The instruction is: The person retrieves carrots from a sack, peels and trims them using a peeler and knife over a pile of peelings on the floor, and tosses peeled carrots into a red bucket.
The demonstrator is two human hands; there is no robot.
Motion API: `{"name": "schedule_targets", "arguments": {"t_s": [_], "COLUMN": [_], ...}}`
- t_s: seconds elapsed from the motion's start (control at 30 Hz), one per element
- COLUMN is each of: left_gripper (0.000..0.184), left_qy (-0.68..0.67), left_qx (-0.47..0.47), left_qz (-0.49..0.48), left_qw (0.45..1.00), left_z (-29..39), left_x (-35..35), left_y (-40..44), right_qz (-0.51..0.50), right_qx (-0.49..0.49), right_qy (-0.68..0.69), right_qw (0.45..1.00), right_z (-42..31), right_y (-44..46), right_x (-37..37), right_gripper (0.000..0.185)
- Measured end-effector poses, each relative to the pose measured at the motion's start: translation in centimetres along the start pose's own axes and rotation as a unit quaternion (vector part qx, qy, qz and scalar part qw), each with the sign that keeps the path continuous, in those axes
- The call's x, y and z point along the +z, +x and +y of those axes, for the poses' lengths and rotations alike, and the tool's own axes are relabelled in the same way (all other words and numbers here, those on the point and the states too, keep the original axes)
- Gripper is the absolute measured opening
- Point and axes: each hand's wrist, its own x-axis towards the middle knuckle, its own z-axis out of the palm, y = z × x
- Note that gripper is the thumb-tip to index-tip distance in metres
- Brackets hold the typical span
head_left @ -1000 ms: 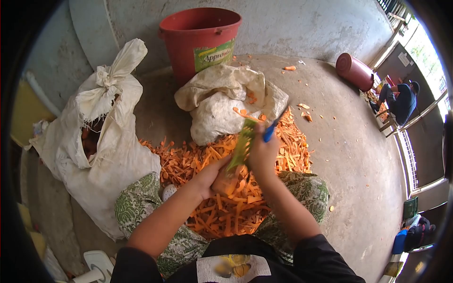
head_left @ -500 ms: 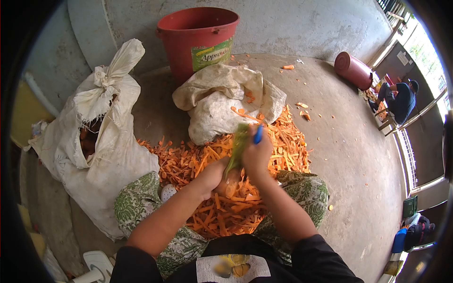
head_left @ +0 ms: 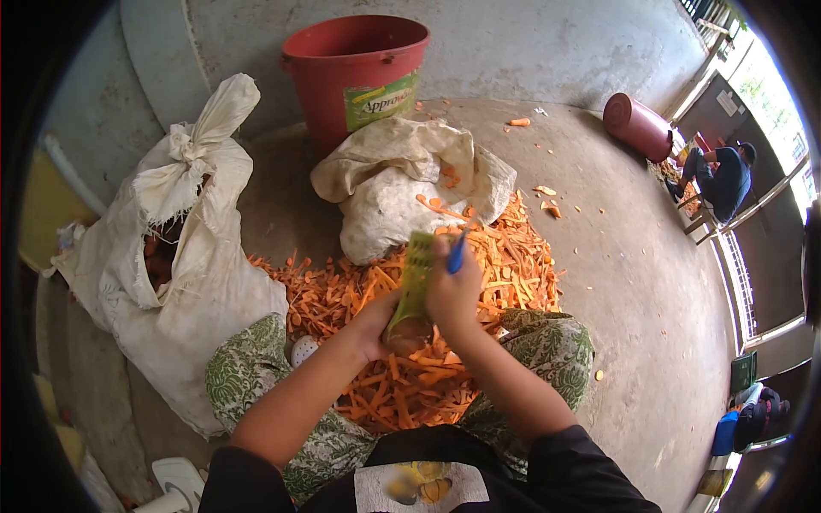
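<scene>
1. The carrot (head_left: 409,336), between the hands above the shavings (head_left: 523,256), is probably firm, light and slick, best held by its near end.
2. The left hand (head_left: 374,327) grips it; the right hand (head_left: 455,295) holds a green peeler (head_left: 416,269) and blue-handled knife (head_left: 457,256).
3. A crumpled sack (head_left: 385,218) crowds the far side; a tied sack (head_left: 205,333) stands left.

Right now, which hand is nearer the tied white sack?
Left. The left hand is to the right of the tied white sack, not touching it; the right hand is farther right.
</scene>
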Motion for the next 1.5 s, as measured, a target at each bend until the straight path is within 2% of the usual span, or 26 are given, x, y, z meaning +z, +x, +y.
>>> {"name": "schedule_targets", "arguments": {"t_s": [0.07, 0.2, 0.27, 0.33, 0.37, 0.43, 0.5, 0.53, 0.57, 0.6, 0.63, 0.67, 0.7, 0.73, 0.8, 0.83, 0.93, 1.0, 1.07, 1.13, 1.17, 1.2, 1.27, 1.4, 1.43, 1.5], "left_gripper": [0.035, 0.035, 0.032, 0.035, 0.037, 0.04, 0.042, 0.04, 0.038, 0.038, 0.037, 0.036, 0.035, 0.035, 0.035, 0.035, 0.034, 0.035, 0.043, 0.042, 0.039, 0.039, 0.04, 0.036, 0.033, 0.032], "left_qy": [-0.004, 0.066, 0.234, 0.251, 0.268, 0.27, 0.275, 0.209, 0.14, 0.139, 0.087, 0.035, 0.035, 0.035, 0.053, 0.053, 0.126, 0.261, 0.298, 0.352, 0.286, 0.287, 0.155, 0.07, 0.039, 0.022], "left_qx": [0.022, 0.039, 0.08, 0.038, -0.005, -0.004, 0.002, -0.001, -0.005, -0.004, 0.004, 0.01, 0.037, 0.036, 0.092, 0.093, 0.093, 0.023, -0.001, 0.046, 0.015, 0.016, 0.017, 0.042, 0.045, 0.043], "left_qz": [-0.026, -0.019, -0.004, 0.02, 0.046, 0.03, 0.007, -0.01, -0.024, -0.023, 0.022, 0.066, 0.067, 0.066, 0.006, 0.006, 0.015, 0.043, 0.053, 0.013, -0.022, -0.024, -0.074, 0.022, 0.002, -0.024], "left_qw": [0.999, 0.997, 0.969, 0.967, 0.962, 0.962, 0.961, 0.978, 0.99, 0.99, 0.996, 0.997, 0.996, 0.997, 0.994, 0.994, 0.987, 0.964, 0.953, 0.935, 0.958, 0.958, 0.985, 0.996, 0.998, 0.999], "left_z": [0.0, 0.0, 0.3, -0.2, -0.3, -0.3, 0.3, 0.5, 0.6, 0.5, 0.5, 0.4, 0.2, 0.0, -0.5, -0.5, -0.7, -0.8, -1.1, -0.9, -0.4, 0.1, 0.5, 0.5, 0.4, 0.4], "left_x": [0.5, -0.5, -0.6, 1.4, 2.2, 2.2, 2.1, 1.6, 1.2, 1.0, 0.9, 0.7, 0.5, 0.1, -0.3, -0.3, 0.3, 1.3, 1.1, 1.6, 1.4, 1.2, 0.6, -0.1, -0.1, -0.7], "left_y": [-0.1, 0.4, 0.6, -1.3, -2.1, -2.6, -2.6, -2.4, -2.2, -1.8, -1.3, -0.8, -0.4, 0.0, 0.3, 0.3, -0.2, -1.3, -1.5, -2.3, -2.6, -2.5, -2.2, -0.5, -0.2, 0.5], "right_qz": [-0.023, 0.019, 0.072, 0.173, 0.221, 0.269, 0.29, 0.263, 0.205, 0.158, 0.105, 0.07, 0.017, 0.019, -0.039, -0.039, 0.044, 0.141, 0.253, 0.321, 0.317, 0.312, 0.251, 0.072, 0.026, 0.005], "right_qx": [-0.03, -0.034, -0.057, -0.049, -0.021, 0.011, 0.043, 0.057, 0.059, 0.041, 0.078, 0.027, 0.025, -0.006, 0.041, 0.041, -0.013, 0.011, -0.02, 0.046, 0.044, 0.041, 0.07, 0.061, 0.083, 0.062], "right_qy": [-0.095, -0.092, -0.183, -0.217, -0.2, -0.183, -0.049, -0.075, 0.0, 0.01, -0.015, -0.013, -0.004, -0.024, -0.118, -0.118, -0.184, -0.246, -0.222, -0.107, -0.059, -0.012, -0.031, 0.043, -0.001, 0.03], "right_qw": [0.995, 0.995, 0.979, 0.959, 0.954, 0.946, 0.955, 0.96, 0.977, 0.987, 0.991, 0.997, 1.0, 1.0, 0.991, 0.991, 0.982, 0.959, 0.941, 0.94, 0.946, 0.949, 0.965, 0.995, 0.996, 0.998], "right_z": [0.2, 1.6, 2.9, 5.5, 6.1, 7.0, 7.0, 6.0, 3.1, 2.6, 1.3, 0.1, 0.7, 0.5, 0.2, 0.2, 1.9, 4.6, 6.9, 7.4, 8.9, 8.1, 4.5, 1.1, 0.6, 1.6], "right_y": [-0.8, 0.2, 1.8, 6.5, 8.6, 10.0, 10.8, 9.9, 7.8, 6.3, 4.4, 2.6, 1.2, 0.1, -0.7, -0.6, 1.3, 5.8, 9.8, 11.8, 12.1, 11.9, 9.4, 3.6, 2.4, 1.0], "right_x": [0.2, 0.4, 0.0, -2.6, -4.3, -6.3, -7.3, -6.5, -5.2, -3.9, -2.9, -1.8, -1.0, -0.2, 0.1, 0.1, -0.2, -1.9, -5.1, -7.5, -8.0, -8.1, -5.9, -1.4, -1.0, 0.3], "right_gripper": [0.021, 0.016, 0.015, 0.016, 0.019, 0.022, 0.026, 0.028, 0.027, 0.028, 0.028, 0.028, 0.027, 0.025, 0.019, 0.019, 0.013, 0.019, 0.027, 0.029, 0.03, 0.031, 0.032, 0.03, 0.029, 0.03]}}
